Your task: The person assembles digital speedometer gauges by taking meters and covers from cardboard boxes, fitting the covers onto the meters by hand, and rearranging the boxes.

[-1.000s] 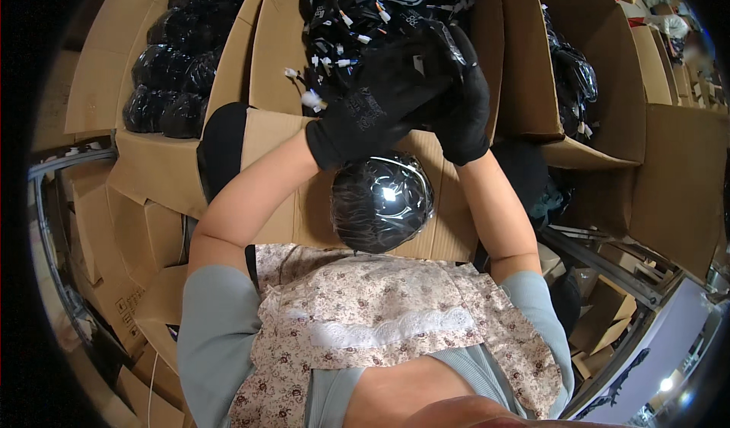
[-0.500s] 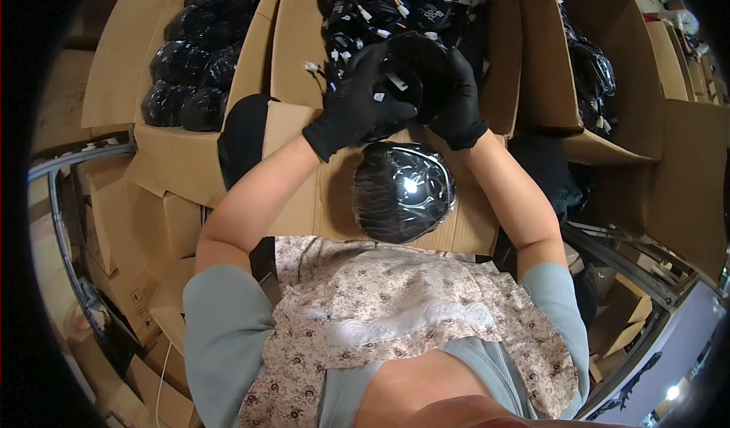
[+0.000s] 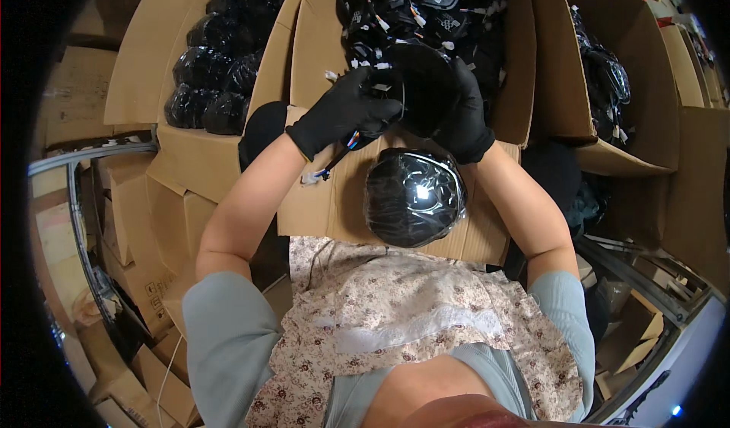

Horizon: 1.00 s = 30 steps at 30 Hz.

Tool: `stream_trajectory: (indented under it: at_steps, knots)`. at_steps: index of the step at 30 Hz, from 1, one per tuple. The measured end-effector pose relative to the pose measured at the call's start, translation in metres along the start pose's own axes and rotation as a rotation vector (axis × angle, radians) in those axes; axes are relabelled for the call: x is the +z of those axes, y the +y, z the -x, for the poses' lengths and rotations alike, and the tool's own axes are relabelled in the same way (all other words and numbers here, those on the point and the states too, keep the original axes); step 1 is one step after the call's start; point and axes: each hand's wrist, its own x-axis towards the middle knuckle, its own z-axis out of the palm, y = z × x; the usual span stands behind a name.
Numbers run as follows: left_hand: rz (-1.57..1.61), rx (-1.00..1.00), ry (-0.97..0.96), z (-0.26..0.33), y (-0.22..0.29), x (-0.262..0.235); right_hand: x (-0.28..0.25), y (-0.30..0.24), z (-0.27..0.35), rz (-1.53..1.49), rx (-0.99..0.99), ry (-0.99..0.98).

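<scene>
My left hand (image 3: 342,112), in a black glove, is closed on a dark part whose kind I cannot make out. A short cable (image 3: 351,142) with coloured wires and a white connector hangs below that hand. Closed round the right side of a black hollow shell (image 3: 426,85) is my right hand (image 3: 468,120), gloved as well. The left fingers are close to the shell's left rim; whether they touch it is hard to see. Nearer me, a glossy black rounded unit (image 3: 414,200) in clear film lies on a cardboard flap (image 3: 323,211).
Beyond my hands, an open carton (image 3: 315,40) holds several black units with white connectors. A carton at left contains film-wrapped black units (image 3: 201,66). Another carton (image 3: 635,85) at right holds wrapped dark parts. Metal rails (image 3: 91,154) run along the left side.
My left hand has drawn slightly left and down, and the cable now hangs below it over the cardboard. The shell's dark hollow shows more fully. The whole view has shifted a little.
</scene>
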Motion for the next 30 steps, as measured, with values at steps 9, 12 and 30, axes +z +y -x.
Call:
stream_trajectory:
  at_steps: [9,12,30]
  knots:
    - [0.054,0.557,0.124,-0.002,0.02,0.021,0.021,-0.02,0.016,0.97,-0.597,0.269]
    - [-0.092,0.718,0.11,-0.004,0.026,0.031,0.021,-0.02,0.024,1.006,-0.67,0.199]
    - [-0.286,0.769,0.157,-0.003,0.037,0.032,0.02,-0.038,0.027,1.362,-0.929,0.173]
